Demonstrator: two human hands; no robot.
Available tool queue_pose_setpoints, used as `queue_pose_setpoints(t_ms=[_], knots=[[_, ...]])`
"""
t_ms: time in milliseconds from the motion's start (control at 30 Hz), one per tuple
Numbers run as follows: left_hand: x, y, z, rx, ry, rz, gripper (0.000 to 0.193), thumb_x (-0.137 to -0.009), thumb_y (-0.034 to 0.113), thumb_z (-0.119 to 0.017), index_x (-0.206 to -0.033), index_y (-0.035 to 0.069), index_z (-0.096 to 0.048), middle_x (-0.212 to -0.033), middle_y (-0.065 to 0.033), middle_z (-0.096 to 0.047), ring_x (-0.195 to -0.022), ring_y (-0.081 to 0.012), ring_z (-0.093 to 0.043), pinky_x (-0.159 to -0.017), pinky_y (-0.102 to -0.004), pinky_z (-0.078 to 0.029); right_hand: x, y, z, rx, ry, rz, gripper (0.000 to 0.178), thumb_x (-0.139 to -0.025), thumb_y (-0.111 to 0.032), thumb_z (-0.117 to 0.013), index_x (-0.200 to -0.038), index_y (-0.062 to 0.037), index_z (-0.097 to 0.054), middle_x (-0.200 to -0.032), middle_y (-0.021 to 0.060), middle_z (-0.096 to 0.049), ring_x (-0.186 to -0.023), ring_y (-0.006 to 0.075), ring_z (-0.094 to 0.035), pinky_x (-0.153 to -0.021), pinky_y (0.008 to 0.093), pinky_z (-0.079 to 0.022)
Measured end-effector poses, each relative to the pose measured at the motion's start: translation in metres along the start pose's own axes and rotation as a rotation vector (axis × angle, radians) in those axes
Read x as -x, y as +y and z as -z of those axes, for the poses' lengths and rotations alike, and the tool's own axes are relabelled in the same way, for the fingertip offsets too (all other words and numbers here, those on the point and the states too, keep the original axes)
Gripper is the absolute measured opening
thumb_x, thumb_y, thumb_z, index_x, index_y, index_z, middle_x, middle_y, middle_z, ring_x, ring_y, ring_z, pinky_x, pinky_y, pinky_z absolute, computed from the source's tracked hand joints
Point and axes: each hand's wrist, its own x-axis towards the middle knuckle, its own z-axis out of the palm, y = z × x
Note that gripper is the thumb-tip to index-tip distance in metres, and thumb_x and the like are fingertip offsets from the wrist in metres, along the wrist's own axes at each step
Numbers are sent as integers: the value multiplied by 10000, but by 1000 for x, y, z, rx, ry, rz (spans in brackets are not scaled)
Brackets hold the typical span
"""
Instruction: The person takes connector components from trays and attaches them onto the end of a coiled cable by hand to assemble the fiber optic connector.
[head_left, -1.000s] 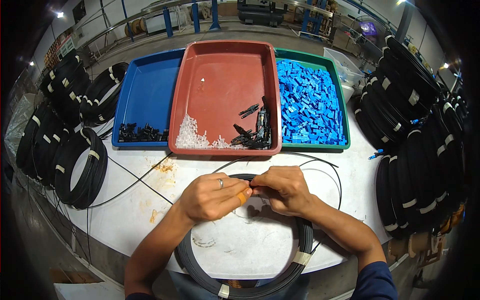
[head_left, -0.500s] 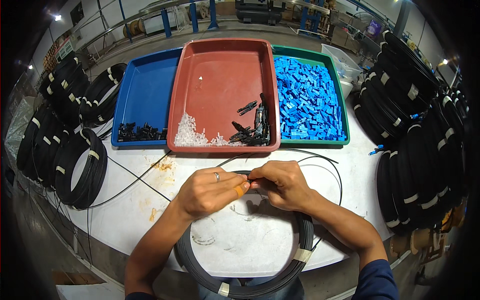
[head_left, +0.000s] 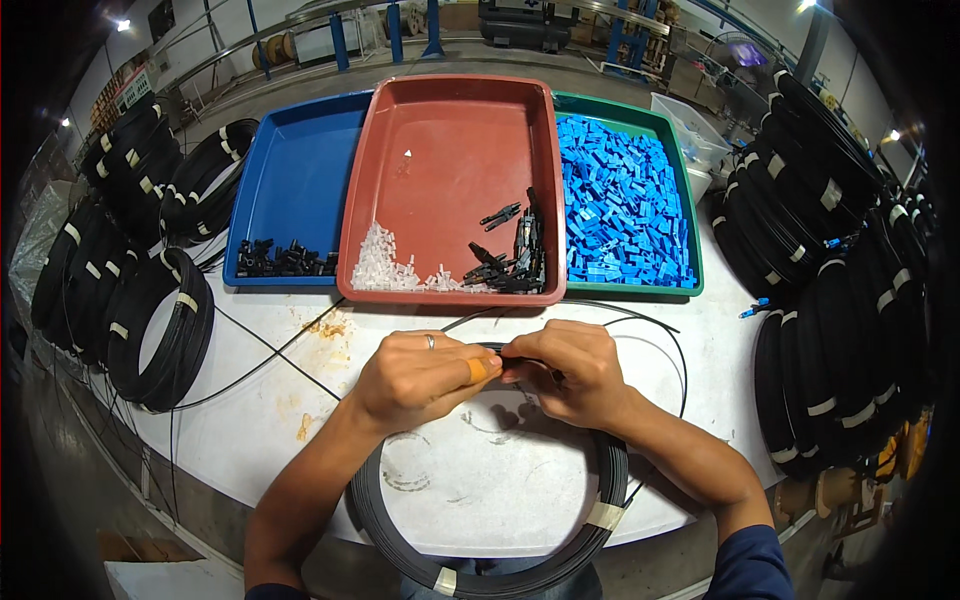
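Note:
A coil of black cable (head_left: 604, 480), bound with pale tape, lies at the table's near edge and reaches over it towards my lap. Above its far side, my left hand (head_left: 420, 375) and my right hand (head_left: 570, 372) meet fingertip to fingertip. Both are closed in a pinch. A dark sliver shows between the fingertips, but the fingers hide what it is. My left hand wears a ring and has an orange wrap on one finger. From beside the coil, a loose cable end (head_left: 684, 375) curves round on the right.
Beyond my hands stand a blue tray (head_left: 300, 150) with small black parts, a red tray (head_left: 455, 135) with clear pieces and black connectors, and a green tray (head_left: 690, 250) full of blue connectors (head_left: 625, 205). Cable coils (head_left: 185, 335) are stacked left, and more coils (head_left: 835, 370) right.
My fingertips have shifted slightly, and the orange-wrapped finger now sits closer to the right hand's fingertips. The whole view has moved a little; the coil and trays stay in place.

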Motion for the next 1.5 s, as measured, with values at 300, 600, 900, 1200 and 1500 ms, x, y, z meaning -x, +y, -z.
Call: queue_pose_setpoints(t_ms=[300, 600, 900, 1200, 1500], knots=[[-7, 3, 4, -171, -14, -160, 120, -767, 28, -820, -860, 3, -750, -873, -113, -767, -775, -224, -760, -624, -303, -593, 2, 1, -3, -153, -15, -146, 223, -708, 47, -811, -907, -15, -732, -734, 86, -712, -613, 235, -679, -563, 330, -515], [-9, 8, 3, -123, 2, -111, 58, -788, 15, -801, -786, 24, -743, -828, -76, -756, -787, -198, -759, -651, -295, -605, 6, 6, -4, -16, 18, 13, 219, -730, 61, -799, -917, -20, -719, -723, 85, -694, -597, 229, -665, -514, 329, -475], [-4, 2, 0, 78, 48, 49, 147, -759, 9, -847, -871, -15, -755, -827, -147, -766, -736, -245, -763, -626, -310, -597, 1, 5, 2, 94, 48, 185, 228, -727, 54, -808, -924, -13, -716, -731, 99, -693, -596, 239, -661, -531, 344, -490], [-5, 3, 2, -96, 10, -61, 83, -775, 26, -814, -813, 9, -743, -861, -109, -773, -791, -214, -765, -654, -314, -613, 2, 4, -2, 26, -15, -8, 276, -691, 0, -787, -951, -37, -700, -750, 102, -689, -647, 277, -675, -582, 383, -514], [-5, 1, 1, -21, 2, -35, 95, -772, 25, -820, -838, 10, -753, -865, -104, -770, -798, -218, -762, -673, -310, -615, 5, 1, -1, 135, -30, 75, 264, -711, 4, -772, -958, -29, -685, -750, 92, -682, -623, 272, -660, -576, 380, -525]])
